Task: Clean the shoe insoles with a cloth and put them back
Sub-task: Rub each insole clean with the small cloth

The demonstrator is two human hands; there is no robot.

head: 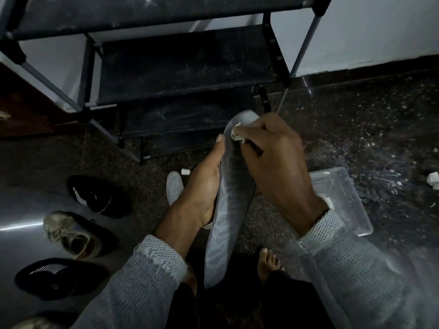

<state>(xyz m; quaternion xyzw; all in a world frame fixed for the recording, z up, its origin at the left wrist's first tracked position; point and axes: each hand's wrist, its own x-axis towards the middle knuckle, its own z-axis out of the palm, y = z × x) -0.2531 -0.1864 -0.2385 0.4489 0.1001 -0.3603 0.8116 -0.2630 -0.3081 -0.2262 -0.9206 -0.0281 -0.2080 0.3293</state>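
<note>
A long grey insole (228, 210) stands nearly upright in front of me, toe end up. My left hand (202, 188) grips its left edge from behind, thumb along the rim. My right hand (275, 162) pinches a small whitish cloth (236, 134) and presses it on the insole near the toe; most of the cloth is hidden under my fingers. A second grey insole (174, 186) lies on the floor behind my left wrist.
A black shoe rack (185, 74) stands ahead against the wall. Two black shoes (95, 195) (57, 276) and a worn beige sneaker (71, 233) lie on the floor at left. A clear plastic tub (344, 203) sits at right. My bare foot (269, 262) is below.
</note>
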